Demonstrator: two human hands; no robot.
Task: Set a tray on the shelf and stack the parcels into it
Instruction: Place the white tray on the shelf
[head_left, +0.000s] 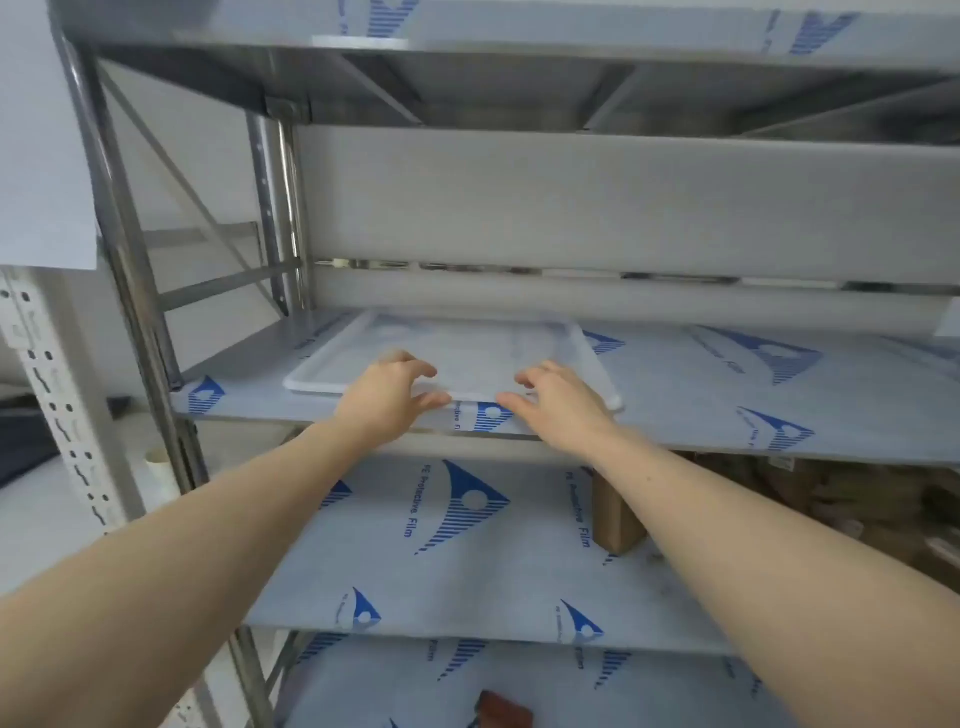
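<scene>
Both forearms reach up to shelf (727, 384). Left hand (387, 395) and right hand (558, 397) spread wide, holding nothing, at near rim of tray (467, 353). Tray lies flat, apparently just released. 1 brown parcel (615, 519) waits below, blurred.

White tray (332, 371) noted on a shelf (727, 395) clad in pale grey-white film printed with repeated blue striped triangle logos and blue lettering, frame uprights (124, 228) bare silver metal, one brown cardboard parcel (615, 519) on the matching film-covered tier below.
</scene>
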